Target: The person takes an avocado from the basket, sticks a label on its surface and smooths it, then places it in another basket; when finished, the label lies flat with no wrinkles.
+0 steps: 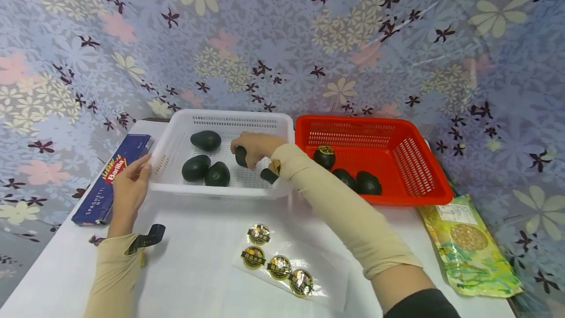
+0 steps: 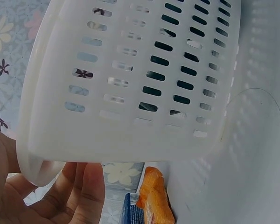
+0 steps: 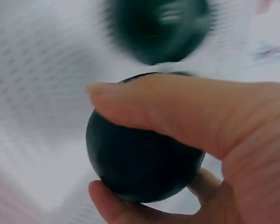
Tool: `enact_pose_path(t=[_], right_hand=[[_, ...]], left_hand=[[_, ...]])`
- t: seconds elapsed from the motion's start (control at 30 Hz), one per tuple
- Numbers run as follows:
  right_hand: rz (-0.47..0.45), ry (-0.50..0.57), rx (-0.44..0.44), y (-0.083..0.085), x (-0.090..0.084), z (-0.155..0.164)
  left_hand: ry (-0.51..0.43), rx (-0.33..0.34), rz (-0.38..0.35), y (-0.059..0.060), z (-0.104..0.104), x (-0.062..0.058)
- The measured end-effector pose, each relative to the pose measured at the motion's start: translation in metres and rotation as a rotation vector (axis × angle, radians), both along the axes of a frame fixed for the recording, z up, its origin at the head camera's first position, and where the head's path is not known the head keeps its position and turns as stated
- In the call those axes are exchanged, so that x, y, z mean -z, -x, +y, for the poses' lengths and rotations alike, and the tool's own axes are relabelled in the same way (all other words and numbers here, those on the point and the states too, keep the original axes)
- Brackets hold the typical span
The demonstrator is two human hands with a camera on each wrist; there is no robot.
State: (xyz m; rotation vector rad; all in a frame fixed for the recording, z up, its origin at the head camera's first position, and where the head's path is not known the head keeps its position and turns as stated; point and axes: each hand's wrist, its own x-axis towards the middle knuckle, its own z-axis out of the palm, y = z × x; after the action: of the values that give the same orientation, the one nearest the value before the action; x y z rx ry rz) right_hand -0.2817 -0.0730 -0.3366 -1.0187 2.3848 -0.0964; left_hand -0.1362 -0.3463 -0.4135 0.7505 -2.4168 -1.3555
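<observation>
My right hand is inside the white basket, holding a dark green avocado between thumb and fingers. The right wrist view shows the thumb across the top of this avocado and fingertips beneath. Three more avocados lie in the basket's left half: one at the back, one in front and one beside that. At the basket's left front corner my left hand grips the rim; the left wrist view shows its fingers below the rim.
A red basket stands to the right, with an avocado bearing a gold-black sticker and two others near my forearm. Round stickers sit on a clear sheet in front. A blue spaghetti box lies left, a yellow-green bag right.
</observation>
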Motion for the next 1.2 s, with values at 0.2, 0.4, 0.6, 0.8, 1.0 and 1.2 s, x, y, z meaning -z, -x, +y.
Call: enact_pose_path(t=[0.2, 0.4, 0.6, 0.8, 1.0, 1.2], right_hand=[[0.088, 0.256, -0.161, -0.049, -0.047, 0.055], [0.048, 0.293, -0.213, -0.127, -0.047, 0.123], [0.115, 0.194, -0.162, -0.157, 0.016, 0.163], [0.174, 0.238, -0.054, -0.157, 0.059, 0.184], [0.114, 0.244, 0.033, -0.158, 0.063, 0.189], [0.265, 0.297, 0.051, -0.178, 0.056, 0.190]], left_hand=[[0.000, 0.003, 0.019, -0.001, -0.002, -0.001], [-0.004, -0.017, 0.015, -0.003, -0.005, -0.003], [-0.019, -0.022, -0.043, -0.003, -0.010, -0.002], [-0.043, -0.010, -0.055, -0.002, -0.010, 0.000], [-0.037, -0.015, -0.061, -0.003, -0.005, 0.001], [0.191, -0.107, 0.374, -0.009, 0.026, 0.006]])
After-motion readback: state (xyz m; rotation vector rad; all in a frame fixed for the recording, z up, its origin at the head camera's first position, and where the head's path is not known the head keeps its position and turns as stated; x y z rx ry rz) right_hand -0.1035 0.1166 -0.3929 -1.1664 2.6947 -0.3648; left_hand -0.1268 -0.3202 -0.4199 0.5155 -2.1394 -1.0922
